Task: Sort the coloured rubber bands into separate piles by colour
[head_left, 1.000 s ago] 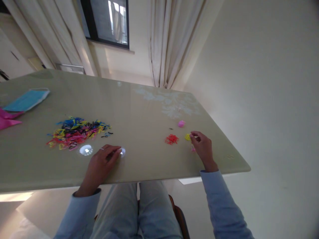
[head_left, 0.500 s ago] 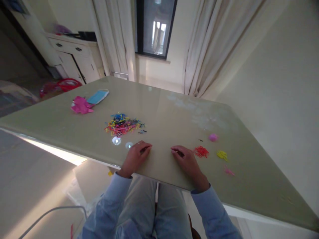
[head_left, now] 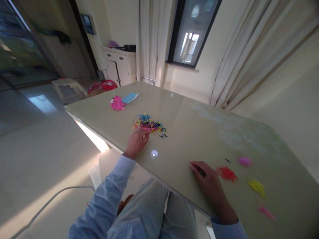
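My left hand (head_left: 137, 142) reaches to the near edge of a mixed pile of small, thin coloured pieces (head_left: 149, 123), which look like little rubber bands. Its fingers are bent together at the pink ones; what lies between the fingertips is hidden. My right hand (head_left: 208, 181) rests on the table, closed with thumb and forefinger together. I cannot make out anything in it. Just right of it lies a heap of red pieces (head_left: 226, 174). Beyond are a purple-pink heap (head_left: 245, 161), a yellow heap (head_left: 257, 188) and a light pink heap (head_left: 266, 211).
A pink crumpled item (head_left: 117, 103) and a blue face mask (head_left: 130, 97) lie at the table's far left. A few dark pieces (head_left: 163, 135) sit beside the mixed pile, and another dark piece (head_left: 227, 160) lies near the red heap. The glossy table (head_left: 179, 136) has its near edge at my lap.
My left hand has moved forward and left from the table's near edge to the mixed pile. My right hand stays beside the red heap. The view has turned left.
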A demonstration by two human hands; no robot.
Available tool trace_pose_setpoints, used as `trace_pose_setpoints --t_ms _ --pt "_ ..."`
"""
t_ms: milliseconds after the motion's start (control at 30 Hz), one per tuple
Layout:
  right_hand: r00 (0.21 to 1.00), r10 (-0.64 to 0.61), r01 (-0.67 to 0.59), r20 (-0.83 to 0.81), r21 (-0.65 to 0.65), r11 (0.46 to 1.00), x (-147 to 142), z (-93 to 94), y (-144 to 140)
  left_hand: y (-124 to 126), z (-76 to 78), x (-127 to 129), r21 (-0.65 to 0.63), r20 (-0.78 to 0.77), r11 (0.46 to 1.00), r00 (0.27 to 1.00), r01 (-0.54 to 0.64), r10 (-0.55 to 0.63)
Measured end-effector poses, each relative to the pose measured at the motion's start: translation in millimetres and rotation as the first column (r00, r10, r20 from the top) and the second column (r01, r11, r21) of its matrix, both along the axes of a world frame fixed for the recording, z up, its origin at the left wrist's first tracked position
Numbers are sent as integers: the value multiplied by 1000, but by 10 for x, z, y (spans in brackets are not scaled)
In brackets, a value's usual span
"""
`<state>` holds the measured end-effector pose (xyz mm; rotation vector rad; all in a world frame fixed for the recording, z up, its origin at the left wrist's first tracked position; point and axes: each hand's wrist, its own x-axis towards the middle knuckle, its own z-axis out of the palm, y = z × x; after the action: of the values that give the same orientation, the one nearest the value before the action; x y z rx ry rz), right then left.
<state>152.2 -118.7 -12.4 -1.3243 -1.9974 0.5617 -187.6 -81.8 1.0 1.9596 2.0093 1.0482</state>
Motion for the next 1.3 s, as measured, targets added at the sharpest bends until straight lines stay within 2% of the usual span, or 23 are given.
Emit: trace_pose_setpoints --t_ms 67,133,300,467,667,933,1100,1200,1300 --pt "1000 -4 4 -4 -3 1000 4 -8 12 63 59 -127 -53 -72 998 997 -39 36" --pt "1000 -5 5 -1 -5 1000 7 -11 19 122 121 -165 -107 -135 994 991 -26 11" --pt "1000 -19 19 7 -19 1000 17 -13 15 271 239 -5 -231 -252 973 966 2 -62" --pt "1000 -16 16 6 -25 1000 25 -23 5 382 230 93 -300 -326 954 942 -19 -84" --pt "1000 -27 27 5 -6 1000 2 -13 3 397 178 80 -297 -275 954 960 -39 -46" --pt "1000 -24 24 4 -3 1000 -11 15 -6 414 84 117 -301 -369 952 928 -61 -57" --pt "1000 -21 21 -4 -1 1000 -5 8 -1 435 16 86 -270 -427 963 897 -5 -115" --pt "1000 -17 17 2 -8 1000 -5 8 1 421 14 49 -229 -400 973 911 7 -101" --pt "1000 -16 16 4 -7 1000 -9 8 -1 385 27 23 -187 -306 982 950 1 -59"
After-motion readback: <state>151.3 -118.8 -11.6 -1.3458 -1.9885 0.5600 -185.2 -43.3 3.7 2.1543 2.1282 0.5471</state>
